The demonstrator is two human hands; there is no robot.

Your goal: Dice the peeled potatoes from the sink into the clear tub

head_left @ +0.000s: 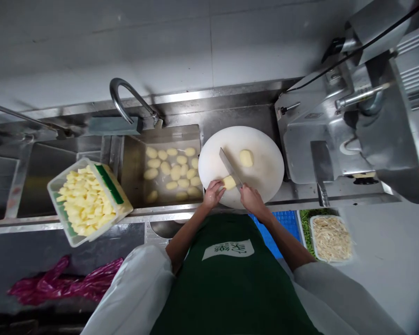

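The left forearm angles up toward 1 o'clock, its wrist low over the near edge of the board, and the left hand (213, 193) sits between 7 and 8 o'clock on the round white cutting board (270, 170), fingers bent and pinching a held potato (229, 182). The right forearm slants toward 10 or 11 o'clock, and the right hand (251, 197), between 5 and 6 o'clock on the board, is wrapped around the handle of a knife (229, 166) whose blade points to 11 o'clock. The held potato lies at 2 o'clock from the left hand, touching its fingertips, and at 10 o'clock from the right hand, with the blade right at its far end; whether the edge has gone in, I cannot tell. A loose potato (246, 158) rests on the board at 12 o'clock from the right hand, apart from the knife. The board lies on a metal table (230, 114); at 9 o'clock from it, whole peeled potatoes (175, 173) lie in a water-filled sink (134, 163). Further toward 9 o'clock, a tub (77, 241) carries cut potato pieces (87, 200).
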